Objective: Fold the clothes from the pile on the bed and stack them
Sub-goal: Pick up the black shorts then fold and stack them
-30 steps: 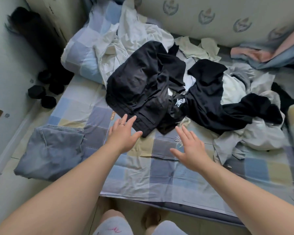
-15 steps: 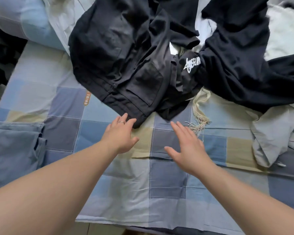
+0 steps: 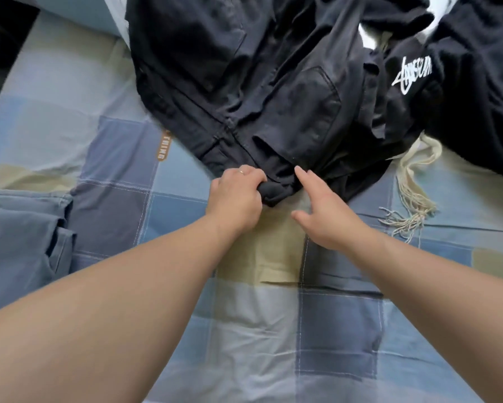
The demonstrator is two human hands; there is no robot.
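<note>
The left hand [image 3: 235, 196] grips the near hem of a black garment [image 3: 244, 82], its fingers [image 3: 251, 177] curled round a bunched fold of the cloth; the right hand [image 3: 328, 212] is just beside it, fingers [image 3: 305, 177] straight and a little spread, the forefinger tip touching the same hem and holding nothing. The black garment lies crumpled about the middle of the bed [image 3: 273, 330], hem toward the near edge, patch pockets uppermost; whether it is shorts or trousers I cannot tell. On the right it meets a black piece with white lettering [image 3: 462, 106]; both belong to the pile [image 3: 346, 30], which runs off toward the far edge. A cream tasselled cloth [image 3: 413, 199] pokes out from under the pile toward the right edge; a folded blue-grey garment [image 3: 20, 237] lies by the left edge, well apart from the hands, and is probably the start of the stack.

The black garment looks soft, limp and fairly light, thicker at its seams and pockets; it should not slip in a grip, but it will sag and may drag its neighbours. The best hold is probably two corners of the hem or waistband, hands wide apart, so it lifts free and hangs flat; a single bunched grip may bring the lettered piece along too.
</note>
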